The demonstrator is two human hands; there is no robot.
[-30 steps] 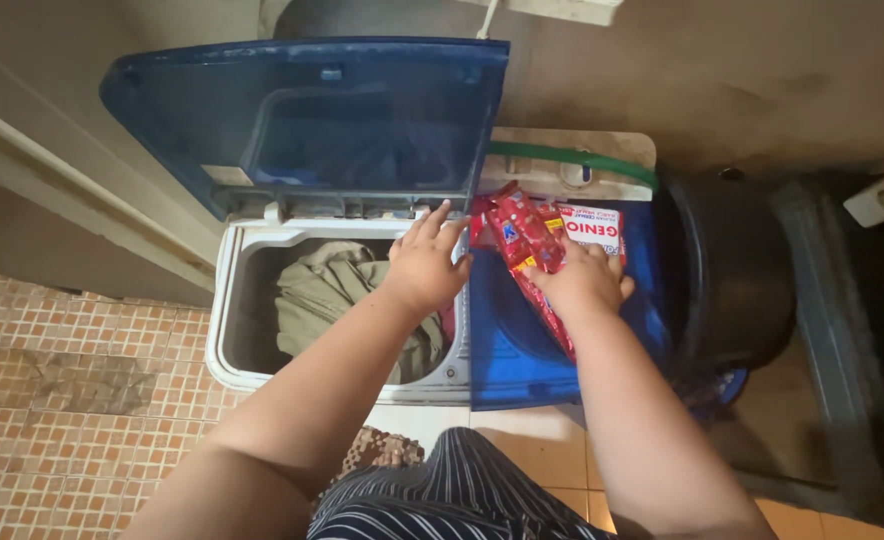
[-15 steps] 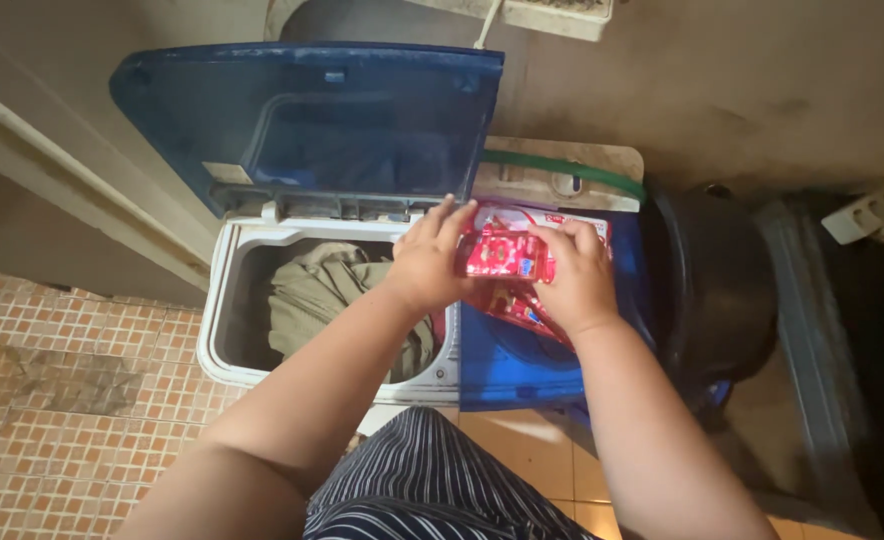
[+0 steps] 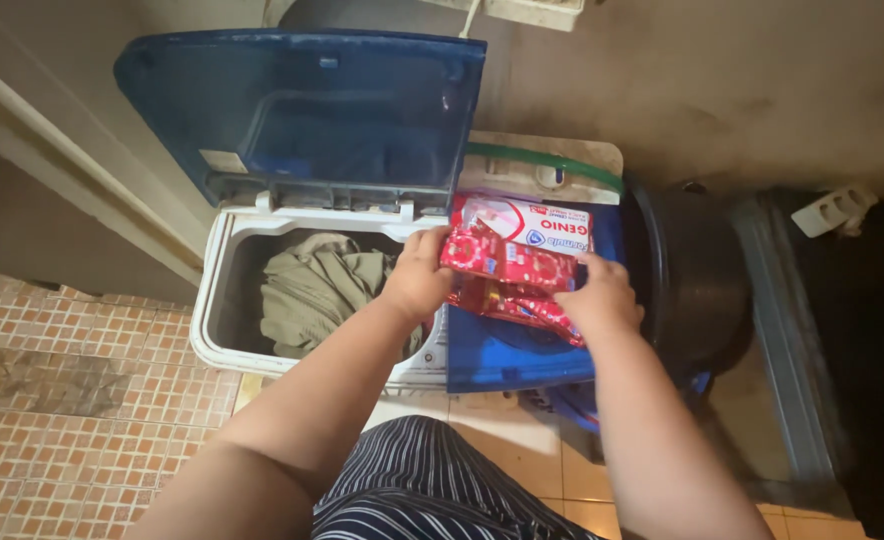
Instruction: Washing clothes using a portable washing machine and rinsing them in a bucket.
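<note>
**A:** What am I holding right now?

**B:** From my seat, both of my hands are on the strip of red sachets (image 3: 507, 262). My left hand (image 3: 417, 280) has its fingers curled closed over the strip's left end, and my right hand (image 3: 602, 298) is pinching the right end with fingers folded over the top edge. Neither hand is open.

**A:** Which way does the strip lie?

**B:** Its long axis runs across from one hand to the other, tilted slightly, with the end at my left hand a little farther from me than the end at my right. A second run of red sachets (image 3: 522, 305) hangs just under it, on the near side of my right hand's fingers; I can't tell whether it is the same strip folded back.

**A:** And what surrounds the hands?

**B:** Just beyond the strip, past my fingertips, lies a white and red packet (image 3: 537, 225) on the closed blue lid (image 3: 502, 355) of the machine's right compartment. To the outside of my left hand is the open wash tub (image 3: 227, 300) with olive cloth (image 3: 317, 290) bundled in it, and its blue lid (image 3: 302, 115) stands raised beyond. To the outside of my right hand sits a dark bucket (image 3: 702, 280).

**A:** Which hand is nearer the tub?

**B:** The left; it hovers over the tub's right edge.
</note>
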